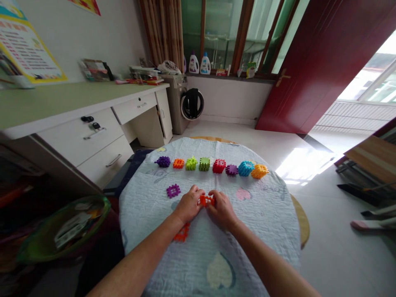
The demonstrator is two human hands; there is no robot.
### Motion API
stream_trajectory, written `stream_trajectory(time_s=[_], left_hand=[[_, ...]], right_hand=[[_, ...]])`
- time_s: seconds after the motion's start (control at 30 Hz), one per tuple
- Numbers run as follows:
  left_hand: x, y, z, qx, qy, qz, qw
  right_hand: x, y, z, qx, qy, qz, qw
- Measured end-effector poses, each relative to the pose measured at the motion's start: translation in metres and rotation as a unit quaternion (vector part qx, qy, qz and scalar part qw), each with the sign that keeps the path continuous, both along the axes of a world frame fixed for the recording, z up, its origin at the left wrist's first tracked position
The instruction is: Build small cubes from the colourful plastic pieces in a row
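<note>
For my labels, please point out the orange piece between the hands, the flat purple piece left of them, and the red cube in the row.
orange piece (206,201): head view, its visible top.
flat purple piece (173,190): head view, its middle.
red cube (219,166): head view, its front face.

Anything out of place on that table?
Nothing spilled or broken. Two flat pieces lie apart from the row of blocks: a purple piece and an orange piece by the left forearm. Left hand and right hand hold a third piece.
</note>
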State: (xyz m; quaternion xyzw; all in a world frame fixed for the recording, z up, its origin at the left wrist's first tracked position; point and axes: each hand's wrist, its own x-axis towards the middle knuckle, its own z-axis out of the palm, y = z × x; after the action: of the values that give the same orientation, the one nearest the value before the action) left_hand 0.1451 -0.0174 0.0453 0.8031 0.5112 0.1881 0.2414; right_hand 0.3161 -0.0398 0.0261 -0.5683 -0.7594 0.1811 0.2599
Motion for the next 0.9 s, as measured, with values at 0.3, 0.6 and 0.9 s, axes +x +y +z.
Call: stream_trajectory(time_s=[0.3, 0.6, 0.9], left_hand=[[0.01, -0.002, 0.006, -0.054, -0.036, 0.053, 0.996], [-0.015, -0.004, 0.003, 0.098, -0.063, 0.054, 0.992], [-0.09, -0.037, -0.021, 0.142, -0.062, 0.151, 0.976]], right_hand=[[-0.016, 0.0, 0.021, -0.071, -0.068, -0.185, 0.978], [0.021, 0.01, 0.007, -0.086, 0.101, -0.08, 0.988], [0.03, 0.007, 0.017, -0.121, 0.155, 0.017, 0.98]])
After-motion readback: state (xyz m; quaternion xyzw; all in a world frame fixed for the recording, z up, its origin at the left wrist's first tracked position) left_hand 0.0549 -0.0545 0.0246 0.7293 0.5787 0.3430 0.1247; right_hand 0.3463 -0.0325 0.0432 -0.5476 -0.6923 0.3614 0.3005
